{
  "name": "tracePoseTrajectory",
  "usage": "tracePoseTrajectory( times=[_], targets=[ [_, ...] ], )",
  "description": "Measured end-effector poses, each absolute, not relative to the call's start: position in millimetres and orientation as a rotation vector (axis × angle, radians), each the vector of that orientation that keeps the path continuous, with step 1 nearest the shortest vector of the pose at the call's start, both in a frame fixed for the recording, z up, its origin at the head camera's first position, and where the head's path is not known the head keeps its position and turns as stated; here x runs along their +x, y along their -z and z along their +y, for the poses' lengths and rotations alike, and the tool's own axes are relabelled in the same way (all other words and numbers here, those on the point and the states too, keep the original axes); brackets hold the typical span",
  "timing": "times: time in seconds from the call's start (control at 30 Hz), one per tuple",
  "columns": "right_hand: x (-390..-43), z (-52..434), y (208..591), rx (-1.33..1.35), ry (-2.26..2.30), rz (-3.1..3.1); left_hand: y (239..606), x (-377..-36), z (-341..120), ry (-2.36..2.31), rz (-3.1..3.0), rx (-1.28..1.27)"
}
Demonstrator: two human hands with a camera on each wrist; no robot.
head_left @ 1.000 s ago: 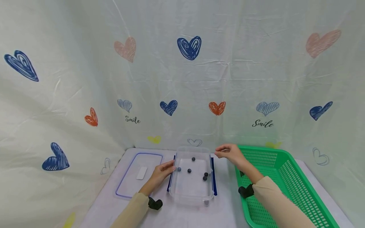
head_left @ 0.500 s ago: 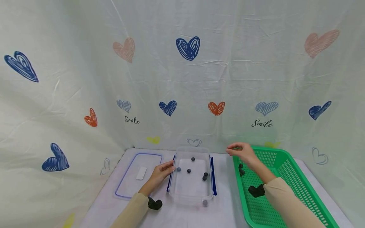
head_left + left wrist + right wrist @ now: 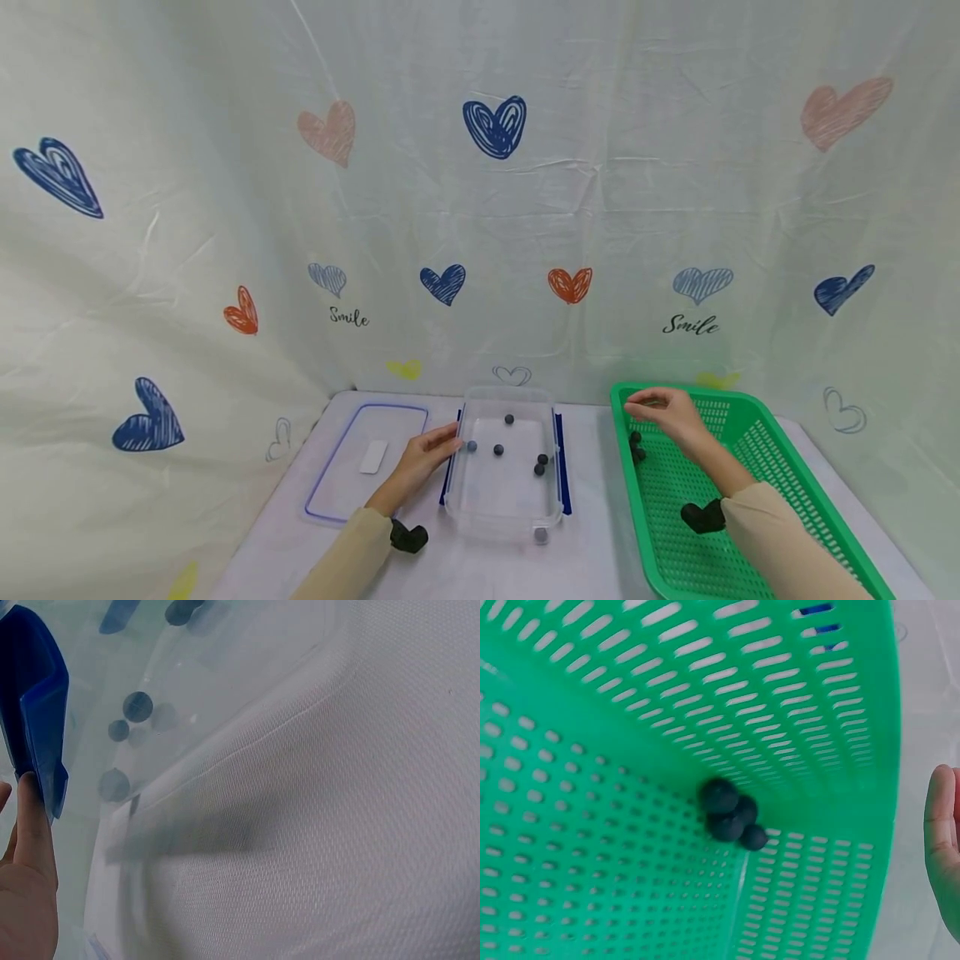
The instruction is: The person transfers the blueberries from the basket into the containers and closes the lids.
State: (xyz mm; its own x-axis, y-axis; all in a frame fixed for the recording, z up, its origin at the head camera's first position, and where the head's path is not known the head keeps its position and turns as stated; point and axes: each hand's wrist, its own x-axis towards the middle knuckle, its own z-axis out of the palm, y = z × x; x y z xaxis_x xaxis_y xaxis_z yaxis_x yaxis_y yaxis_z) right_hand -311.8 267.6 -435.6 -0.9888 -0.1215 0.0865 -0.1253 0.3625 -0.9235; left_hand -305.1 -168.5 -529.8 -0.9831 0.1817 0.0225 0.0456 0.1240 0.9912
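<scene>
A clear plastic box (image 3: 504,525) with blue side latches stands mid-table, several dark blueberry-like balls (image 3: 498,450) lying in it. My left hand (image 3: 422,460) rests at the box's left side; in the left wrist view, its straight finger (image 3: 34,825) touches the blue latch (image 3: 45,712). Over the left part of the green basket (image 3: 645,533) hangs my right hand (image 3: 672,417), fingers loosely bent, with nothing visible between thumb and fingertips. Several more dark balls (image 3: 721,796) are clustered in a basket corner, apart from the right hand's edge (image 3: 943,832).
A clear lid with a blue rim (image 3: 311,492) lies left of the box, with a small white rectangle (image 3: 373,457) on it. White cloth (image 3: 585,550) covers the table. Behind it hangs a pale curtain (image 3: 495,217) printed with hearts.
My right hand has moved rightward from beside the box's far right corner to over the green basket, bringing the balls at its left wall into view. My left hand stays at the box.
</scene>
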Motion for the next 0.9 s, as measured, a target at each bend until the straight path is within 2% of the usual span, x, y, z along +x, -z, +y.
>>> tracePoseTrajectory(
  times=[0.9],
  targets=[
    [-311.2, 307.6, 492.1, 0.156, -1.469, -2.738, 530.7, -305.7, -169.1, -1.992, 2.271, 0.220]
  ],
)
